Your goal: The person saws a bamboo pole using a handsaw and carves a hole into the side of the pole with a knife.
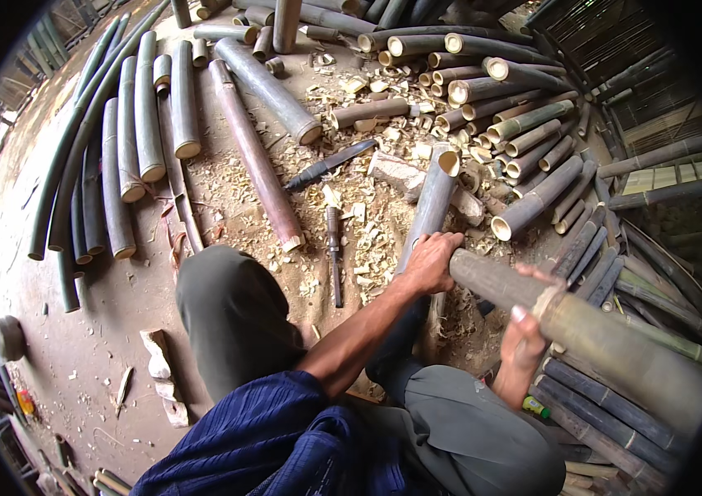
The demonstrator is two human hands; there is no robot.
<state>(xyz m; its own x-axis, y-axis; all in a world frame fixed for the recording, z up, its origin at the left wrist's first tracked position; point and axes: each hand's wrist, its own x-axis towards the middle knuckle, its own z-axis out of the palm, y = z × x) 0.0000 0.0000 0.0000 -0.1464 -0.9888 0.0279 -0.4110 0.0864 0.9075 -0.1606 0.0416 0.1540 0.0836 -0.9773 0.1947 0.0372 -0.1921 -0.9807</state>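
Observation:
My left hand [432,263] is closed around a grey bamboo piece [431,198], whose slanted, pale cut end rests against a rough wood block [396,172]. To the right, my right hand [521,341] grips a thick bamboo pole [496,279] near its pale node ring. The pole slants from beside my left hand toward the lower right, where its far part is blurred. On the shavings ahead of my knees lie a chisel-like tool [334,256] with a wooden handle and a dark, long-bladed knife [330,165].
Stacked bamboo pieces [525,140] fill the far right, and more dark poles [616,405] lie beside my right knee. Several long poles [148,116] lie at the left. A reddish bamboo length [256,157] stretches across the shavings. A pale wood scrap [163,378] sits beside my left leg.

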